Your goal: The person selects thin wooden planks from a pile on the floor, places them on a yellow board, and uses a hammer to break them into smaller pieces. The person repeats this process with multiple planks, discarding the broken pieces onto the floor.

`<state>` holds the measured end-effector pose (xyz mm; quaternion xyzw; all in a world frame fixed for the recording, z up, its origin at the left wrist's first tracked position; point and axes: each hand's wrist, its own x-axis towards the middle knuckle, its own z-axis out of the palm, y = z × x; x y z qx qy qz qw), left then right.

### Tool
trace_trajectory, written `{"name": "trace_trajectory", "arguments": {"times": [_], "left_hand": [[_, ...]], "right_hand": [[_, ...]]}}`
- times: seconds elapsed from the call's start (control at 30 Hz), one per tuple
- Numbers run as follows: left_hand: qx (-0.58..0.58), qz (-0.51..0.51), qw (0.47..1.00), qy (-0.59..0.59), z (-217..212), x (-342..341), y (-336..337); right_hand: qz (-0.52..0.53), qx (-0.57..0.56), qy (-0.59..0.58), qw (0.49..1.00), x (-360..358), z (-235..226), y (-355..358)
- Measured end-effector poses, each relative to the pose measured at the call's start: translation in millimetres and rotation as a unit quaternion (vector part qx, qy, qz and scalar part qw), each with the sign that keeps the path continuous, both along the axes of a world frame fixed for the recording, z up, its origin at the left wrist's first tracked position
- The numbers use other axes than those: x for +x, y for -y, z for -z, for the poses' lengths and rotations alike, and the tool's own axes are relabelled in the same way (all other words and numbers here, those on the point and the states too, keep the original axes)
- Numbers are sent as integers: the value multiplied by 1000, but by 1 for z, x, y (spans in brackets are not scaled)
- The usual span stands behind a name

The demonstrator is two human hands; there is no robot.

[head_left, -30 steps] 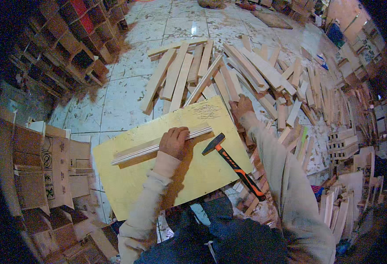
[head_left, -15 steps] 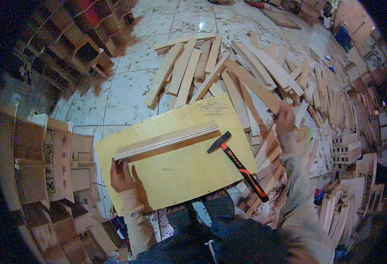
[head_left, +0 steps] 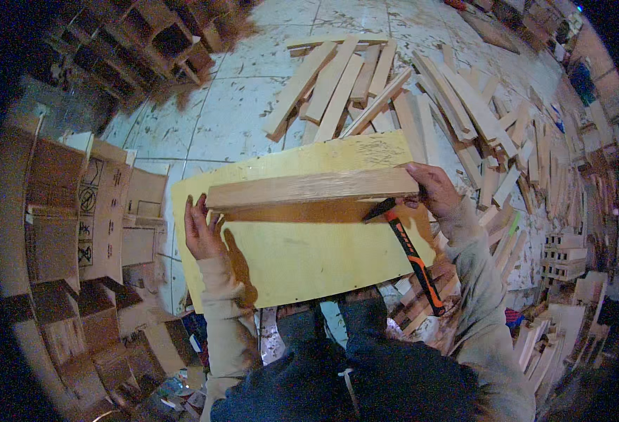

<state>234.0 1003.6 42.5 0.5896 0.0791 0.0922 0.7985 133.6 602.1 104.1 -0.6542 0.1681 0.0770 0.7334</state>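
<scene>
A long pale wooden plank (head_left: 313, 188) is held up on edge over a yellow board (head_left: 309, 246) that rests on my lap. My left hand (head_left: 200, 228) presses against the plank's left end, fingers spread. At the plank's right end my right hand (head_left: 432, 190) grips it. A hammer (head_left: 411, 253) with an orange and black handle lies on the yellow board just below my right hand, its head partly under the plank.
Several loose wooden slats (head_left: 365, 84) lie on the tiled floor (head_left: 232, 119) beyond the board and spread in heaps (head_left: 527, 162) to the right. Stacked cardboard boxes (head_left: 91, 218) stand at my left. Small wooden crates (head_left: 566, 253) sit at the right.
The plank has come up off the yellow board onto its edge. My right hand came back from the slat heap to its right end, and my left hand moved to its left end.
</scene>
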Motion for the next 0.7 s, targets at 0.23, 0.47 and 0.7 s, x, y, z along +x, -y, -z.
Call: {"name": "trace_trajectory", "arguments": {"times": [0.23,0.47,0.7], "left_hand": [[162,-28,986,-40,10,4,0],[240,-48,970,-5,16,-2,-3],[222,-8,975,13,18,-14,-1]], "right_hand": [[37,-392,112,912,17,15,-22],[104,-574,216,783,-14,39,-48],[203,-542,262,772,-6,59,-49]]}}
